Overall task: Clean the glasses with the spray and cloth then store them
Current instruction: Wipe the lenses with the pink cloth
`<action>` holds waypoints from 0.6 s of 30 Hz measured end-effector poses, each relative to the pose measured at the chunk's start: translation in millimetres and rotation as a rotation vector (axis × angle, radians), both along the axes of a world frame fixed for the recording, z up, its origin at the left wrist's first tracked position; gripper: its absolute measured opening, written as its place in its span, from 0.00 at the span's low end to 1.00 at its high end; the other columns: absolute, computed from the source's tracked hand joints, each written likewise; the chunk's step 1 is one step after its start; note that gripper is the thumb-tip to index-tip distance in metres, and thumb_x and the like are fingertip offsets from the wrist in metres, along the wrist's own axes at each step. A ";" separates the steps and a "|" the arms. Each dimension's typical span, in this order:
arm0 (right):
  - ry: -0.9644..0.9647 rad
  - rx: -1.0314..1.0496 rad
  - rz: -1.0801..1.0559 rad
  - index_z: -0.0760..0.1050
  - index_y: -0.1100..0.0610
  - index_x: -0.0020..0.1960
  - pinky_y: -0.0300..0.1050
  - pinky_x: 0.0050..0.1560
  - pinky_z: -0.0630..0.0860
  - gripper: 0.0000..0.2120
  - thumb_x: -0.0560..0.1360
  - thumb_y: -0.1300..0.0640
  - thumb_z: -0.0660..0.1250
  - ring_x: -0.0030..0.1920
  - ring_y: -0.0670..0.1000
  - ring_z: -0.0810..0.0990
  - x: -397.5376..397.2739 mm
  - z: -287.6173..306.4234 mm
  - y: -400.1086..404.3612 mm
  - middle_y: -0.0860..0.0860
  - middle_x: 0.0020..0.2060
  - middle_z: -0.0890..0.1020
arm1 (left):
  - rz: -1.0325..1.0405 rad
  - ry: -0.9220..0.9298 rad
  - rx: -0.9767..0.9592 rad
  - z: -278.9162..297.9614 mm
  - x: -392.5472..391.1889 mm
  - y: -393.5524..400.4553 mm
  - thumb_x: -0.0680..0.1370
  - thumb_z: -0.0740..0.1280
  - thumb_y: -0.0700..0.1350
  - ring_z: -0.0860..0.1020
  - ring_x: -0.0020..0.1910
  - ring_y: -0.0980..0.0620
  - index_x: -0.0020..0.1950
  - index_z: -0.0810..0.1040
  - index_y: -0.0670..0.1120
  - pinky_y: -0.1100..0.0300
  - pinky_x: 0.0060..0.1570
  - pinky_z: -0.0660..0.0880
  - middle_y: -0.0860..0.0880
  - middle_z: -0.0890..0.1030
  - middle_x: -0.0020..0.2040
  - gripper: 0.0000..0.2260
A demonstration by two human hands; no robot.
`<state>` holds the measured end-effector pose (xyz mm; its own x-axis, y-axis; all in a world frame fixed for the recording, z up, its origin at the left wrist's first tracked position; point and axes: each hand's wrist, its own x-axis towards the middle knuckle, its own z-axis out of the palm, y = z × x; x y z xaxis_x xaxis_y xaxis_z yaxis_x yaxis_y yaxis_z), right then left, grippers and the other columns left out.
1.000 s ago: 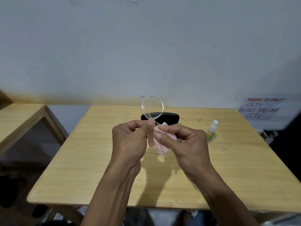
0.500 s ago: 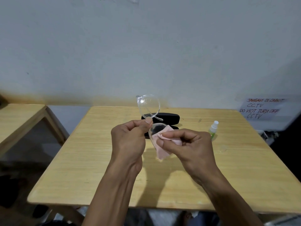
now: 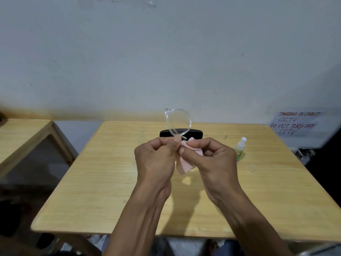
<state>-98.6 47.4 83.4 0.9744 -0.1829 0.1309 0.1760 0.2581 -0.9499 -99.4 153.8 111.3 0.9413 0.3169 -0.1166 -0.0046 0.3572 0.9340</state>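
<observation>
You are wiping the glasses (image 3: pixel 178 122) with the pink cloth (image 3: pixel 184 164), both raised above the middle of the wooden table (image 3: pixel 103 182). Your left hand (image 3: pixel 156 159) is pinching the clear frame near its bridge, fingers closed tight on it, with one round lens standing up at 12 o'clock from your thumb. Your right hand (image 3: pixel 212 159) is closed narrowly on the cloth, thumb and forefinger squeezing it around what is probably the other lens, which is hidden inside the fold.

To do this well, you are best keeping the left pinch on the frame rather than the glass, and rubbing in small circles with light pressure from both sides of the lens.

The spray bottle (image 3: pixel 240 149) is standing at 3 o'clock from your right hand, apart from it. The black case (image 3: pixel 193 134) is lying at 12 o'clock, just behind your knuckles, awaiting the storing step.
</observation>
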 end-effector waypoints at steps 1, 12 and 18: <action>0.003 -0.006 -0.006 0.85 0.55 0.36 0.42 0.43 0.82 0.10 0.65 0.70 0.79 0.39 0.51 0.87 -0.3 -1.7 2.3 0.56 0.38 0.88 | 0.009 0.005 -0.013 0.5 -0.1 -1.4 0.74 0.71 0.32 0.78 0.25 0.60 0.33 0.78 0.37 0.71 0.26 0.73 0.47 0.79 0.27 0.09; -0.084 -0.174 0.055 0.85 0.58 0.39 0.39 0.41 0.81 0.08 0.64 0.68 0.80 0.38 0.48 0.87 -9.1 -10.6 -6.2 0.52 0.36 0.88 | 0.036 0.036 0.032 -0.1 9.2 13.6 0.72 0.73 0.35 0.79 0.28 0.64 0.35 0.80 0.38 0.74 0.29 0.73 0.47 0.82 0.34 0.07; -0.085 -0.120 -0.006 0.85 0.56 0.38 0.38 0.42 0.81 0.09 0.67 0.69 0.79 0.38 0.46 0.86 -7.9 -4.4 -13.7 0.50 0.36 0.88 | 0.025 0.020 0.087 -0.9 10.6 13.6 0.73 0.73 0.37 0.79 0.31 0.60 0.34 0.79 0.40 0.73 0.33 0.73 0.45 0.82 0.35 0.08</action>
<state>-106.5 33.7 79.0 0.9578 -0.1665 0.2343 0.2585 0.1421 -0.9555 -88.8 167.3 110.5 0.9308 0.3496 -0.1065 0.0067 0.2749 0.9615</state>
